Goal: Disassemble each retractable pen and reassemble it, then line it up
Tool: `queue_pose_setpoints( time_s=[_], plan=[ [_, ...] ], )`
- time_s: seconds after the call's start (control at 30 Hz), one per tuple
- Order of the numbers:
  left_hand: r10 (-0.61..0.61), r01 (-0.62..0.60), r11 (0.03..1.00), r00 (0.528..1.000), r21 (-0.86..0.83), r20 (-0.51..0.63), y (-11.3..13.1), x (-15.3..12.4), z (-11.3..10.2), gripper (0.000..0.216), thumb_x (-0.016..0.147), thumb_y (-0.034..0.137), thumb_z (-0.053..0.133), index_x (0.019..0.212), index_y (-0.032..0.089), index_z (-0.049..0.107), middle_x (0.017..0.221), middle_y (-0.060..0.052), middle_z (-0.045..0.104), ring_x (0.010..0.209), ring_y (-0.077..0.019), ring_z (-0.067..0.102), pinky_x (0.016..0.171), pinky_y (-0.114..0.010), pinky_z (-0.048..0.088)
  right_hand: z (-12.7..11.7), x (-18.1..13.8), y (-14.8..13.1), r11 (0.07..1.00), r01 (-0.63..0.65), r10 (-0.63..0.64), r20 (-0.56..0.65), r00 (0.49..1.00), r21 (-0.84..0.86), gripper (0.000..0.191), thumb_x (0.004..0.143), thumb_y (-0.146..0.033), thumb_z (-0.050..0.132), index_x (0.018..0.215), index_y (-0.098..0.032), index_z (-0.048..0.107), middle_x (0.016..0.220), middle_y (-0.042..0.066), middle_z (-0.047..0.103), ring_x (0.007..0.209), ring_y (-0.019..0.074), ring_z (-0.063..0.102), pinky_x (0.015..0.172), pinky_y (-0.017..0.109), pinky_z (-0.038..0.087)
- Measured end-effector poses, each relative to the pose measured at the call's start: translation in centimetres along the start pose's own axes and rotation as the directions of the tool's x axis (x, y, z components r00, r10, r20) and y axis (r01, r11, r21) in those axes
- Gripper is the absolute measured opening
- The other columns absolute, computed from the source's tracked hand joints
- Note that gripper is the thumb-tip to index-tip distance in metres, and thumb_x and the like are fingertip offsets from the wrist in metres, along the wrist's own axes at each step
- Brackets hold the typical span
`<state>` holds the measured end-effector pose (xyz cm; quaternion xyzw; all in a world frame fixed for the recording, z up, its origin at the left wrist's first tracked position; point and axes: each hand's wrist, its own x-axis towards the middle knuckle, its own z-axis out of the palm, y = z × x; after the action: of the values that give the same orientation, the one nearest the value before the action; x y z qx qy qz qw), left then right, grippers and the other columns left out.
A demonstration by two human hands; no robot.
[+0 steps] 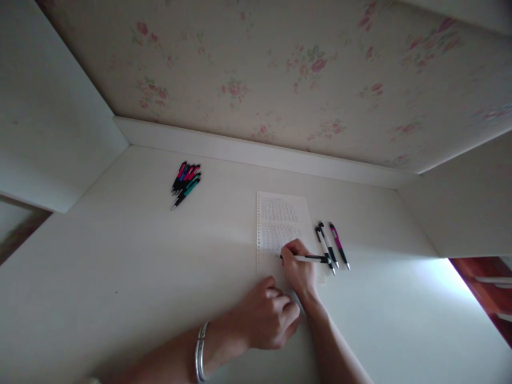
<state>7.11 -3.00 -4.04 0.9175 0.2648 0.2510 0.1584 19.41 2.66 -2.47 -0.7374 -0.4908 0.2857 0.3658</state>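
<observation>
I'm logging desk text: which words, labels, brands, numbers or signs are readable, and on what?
Nothing can be read.
Sheet: rows of writing, too small and blurred.
Pen in the right hand: no legible print.
Pen pile and pens beside the sheet: too small to tell.

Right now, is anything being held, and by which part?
The right hand holds a white-and-black pen near its writing end; the left hand is curled, with nothing visible in it.

A white desktop [120,245] carries a handwritten sheet [282,230] — a pen cluster [186,178] left, three pens [329,245] right.
</observation>
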Motion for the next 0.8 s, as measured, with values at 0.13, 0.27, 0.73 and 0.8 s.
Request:
queue_pose_setpoints(
  time_s=[0.13, 0.27, 0.73, 0.8],
  plan=[
    [-0.058, 0.058, 0.998, 0.996, 0.005, 0.068, -0.22, 0.27, 0.06, 0.016, 0.091, 0.026, 0.05, 0.078, 0.018, 0.056, 0.064, -0.001, 0.065, 0.061, -0.0171, 0.062, 0.07, -0.037, 0.038, 0.32, 0.16, 0.38, 0.999, -0.005, 0.004, -0.014, 1.0, -0.04, 0.015, 0.076, -0.025, 0.051, 0.062, -0.023, 0.053, 0.056, -0.005, 0.054, 0.058, 0.0158, 0.05, 0.056, 0.026, 0.035],
    [-0.066, 0.066, 0.998, 0.992, -0.001, 0.104, -0.31, 0.29, 0.07, 0.014, 0.09, 0.025, 0.05, 0.079, 0.019, 0.055, 0.066, -0.001, 0.065, 0.062, -0.0175, 0.062, 0.071, -0.038, 0.036, 0.46, 0.16, 0.44, 0.995, 0.006, -0.008, -0.018, 1.0, -0.101, 0.015, 0.076, -0.026, 0.051, 0.063, -0.022, 0.055, 0.057, -0.004, 0.056, 0.058, 0.0152, 0.05, 0.058, 0.026, 0.034],
    [-0.078, 0.079, 0.997, 0.993, -0.008, 0.094, -0.24, 0.39, 0.1, 0.011, 0.087, 0.025, 0.055, 0.078, 0.019, 0.055, 0.067, -0.001, 0.065, 0.063, -0.0183, 0.062, 0.07, -0.037, 0.037, 0.29, 0.02, 0.29, 0.999, 0.043, -0.043, -0.01, 0.999, -0.027, 0.017, 0.075, -0.023, 0.053, 0.058, -0.022, 0.051, 0.053, -0.005, 0.05, 0.056, 0.014, 0.047, 0.056, 0.025, 0.033],
    [-0.079, 0.079, 0.997, 0.994, -0.006, 0.08, -0.27, 0.38, 0.18, 0.01, 0.086, 0.024, 0.056, 0.077, 0.019, 0.055, 0.066, 0.0, 0.065, 0.061, -0.0178, 0.062, 0.069, -0.037, 0.036, 0.3, 0.02, 0.43, 0.999, 0.04, -0.04, -0.027, 0.999, 0.003, 0.016, 0.074, -0.023, 0.054, 0.058, -0.022, 0.051, 0.054, -0.005, 0.051, 0.056, 0.0142, 0.048, 0.056, 0.025, 0.035]
  ],
)
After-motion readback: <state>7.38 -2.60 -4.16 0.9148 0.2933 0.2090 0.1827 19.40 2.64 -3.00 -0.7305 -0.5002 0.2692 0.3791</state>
